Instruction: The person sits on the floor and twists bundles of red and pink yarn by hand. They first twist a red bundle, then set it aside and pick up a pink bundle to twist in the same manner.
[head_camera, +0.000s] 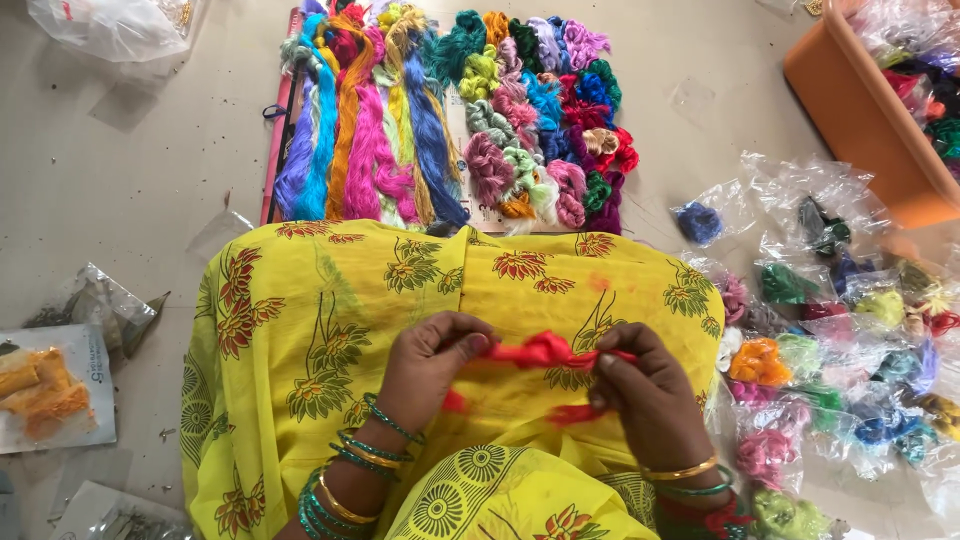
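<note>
The left hand (432, 358) and right hand (648, 392) meet over a lap draped in yellow cloth (300, 330) printed with red and green flowers. Between them runs a red thread bundle (545, 350) — the left fingers (475, 343) are pinched together on one end, the right fingers (607, 362) are clamped on the other, and a loose red tail hangs below the right hand onto the cloth. Green and gold bangles (350, 470) ring the left wrist; a gold and a green one sit on the right.

Beyond the cloth, on the floor (120, 180), lies a board (275, 150) covered with skeins (450, 110) — long ones in blue, orange, pink and yellow on its left half, small knotted ones in many colours on its right. To the right of the cloth, many small clear bags (830, 330) of coloured thread are scattered, some touching one another. An orange tub (860, 120) sits beyond those bags, holding more of them. To the left of the cloth lies a packet (50, 390) with orange thread, and a crumpled clear bag just beyond it.
</note>
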